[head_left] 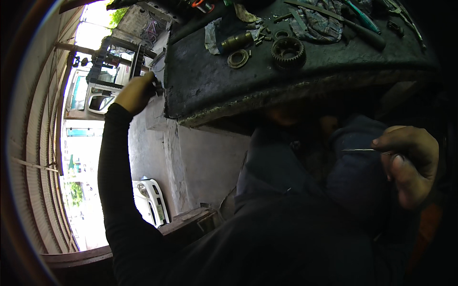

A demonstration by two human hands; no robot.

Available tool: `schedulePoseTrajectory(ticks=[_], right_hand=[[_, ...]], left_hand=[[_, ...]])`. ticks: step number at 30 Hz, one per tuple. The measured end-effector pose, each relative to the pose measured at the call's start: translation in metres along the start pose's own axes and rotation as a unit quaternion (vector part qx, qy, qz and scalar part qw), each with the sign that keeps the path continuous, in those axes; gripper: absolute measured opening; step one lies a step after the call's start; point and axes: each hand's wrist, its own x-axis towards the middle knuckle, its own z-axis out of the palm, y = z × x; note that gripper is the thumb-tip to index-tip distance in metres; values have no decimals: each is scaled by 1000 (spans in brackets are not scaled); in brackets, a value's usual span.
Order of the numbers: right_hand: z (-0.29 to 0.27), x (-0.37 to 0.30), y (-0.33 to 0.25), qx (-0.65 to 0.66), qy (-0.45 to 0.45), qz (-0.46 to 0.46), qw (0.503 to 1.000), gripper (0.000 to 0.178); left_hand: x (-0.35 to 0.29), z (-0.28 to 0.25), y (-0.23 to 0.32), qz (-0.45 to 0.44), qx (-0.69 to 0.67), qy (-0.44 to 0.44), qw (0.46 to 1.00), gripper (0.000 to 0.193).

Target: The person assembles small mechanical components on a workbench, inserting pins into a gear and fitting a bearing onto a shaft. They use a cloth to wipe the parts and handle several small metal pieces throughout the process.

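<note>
My left hand [136, 94] reaches out past the bench's left end, its fingers closed around something dark that I cannot make out. Low on the right, my right hand [414, 159] pinches a thin shiny metal pick [358, 150] between thumb and fingers, its free end pointing left over my dark trousers. On the bench lie a toothed gear [288, 53], a flat bearing ring [237, 59] and a brass-coloured cylinder [236, 43], all apart from both hands. Several small rollers [261, 38] are scattered beside the cylinder.
The dark workbench [205, 88] has a worn front edge. Along its back lie a checked rag [320, 24], a long file with a dark handle [367, 35] and a teal-handled tool [365, 19]. White vehicles [153, 202] stand on the left beyond a concrete floor [210, 162].
</note>
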Motion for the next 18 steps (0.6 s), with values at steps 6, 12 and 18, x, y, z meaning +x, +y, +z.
schedulePoseTrajectory(ticks=[6, 12, 18], right_hand=[[-2, 4, -1, 7, -15, 5, 1000, 28], [11, -2, -12, 48, 106, 115, 987, 26], [8, -6, -11, 59, 111, 124, 984, 19]], left_hand=[[-19, 37, -1, 61, 235, -8, 970, 16], [-40, 26, 9, 72, -191, 139, 969, 26], [-91, 133, 119, 81, -577, 213, 784, 43]])
